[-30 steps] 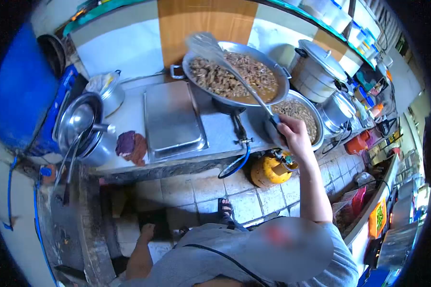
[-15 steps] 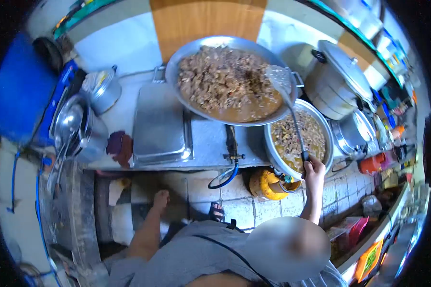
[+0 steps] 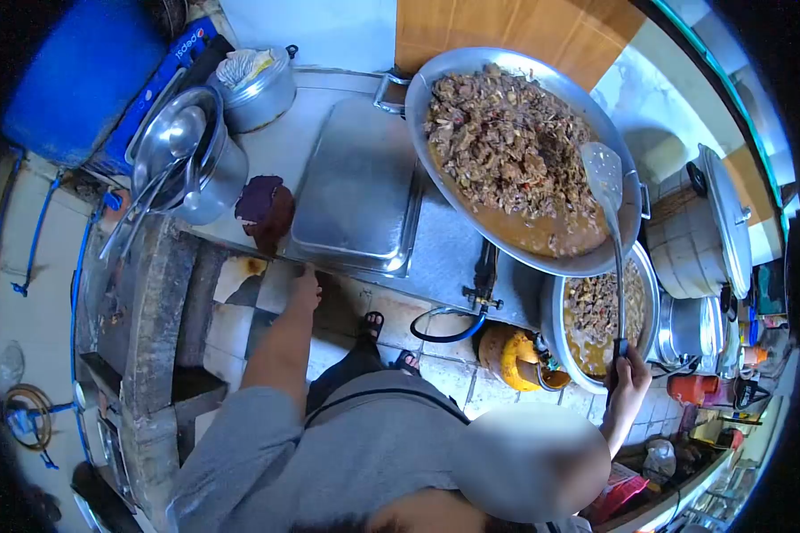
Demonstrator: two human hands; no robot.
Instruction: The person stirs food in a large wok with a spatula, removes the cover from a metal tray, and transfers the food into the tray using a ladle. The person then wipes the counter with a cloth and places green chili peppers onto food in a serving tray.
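Your right hand (image 3: 628, 379) grips the long silver metal spatula (image 3: 603, 173); hold its blade level inside the wide silver pan (image 3: 420, 142). Your left hand's (image 3: 306, 291) state I cannot tell.

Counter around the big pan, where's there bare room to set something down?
Bare counter shows between the metal tray and the gas valve, and another patch between the tray and the small pot. It's crowded rightward: the big pan, stew pot and tall pot stand close together.
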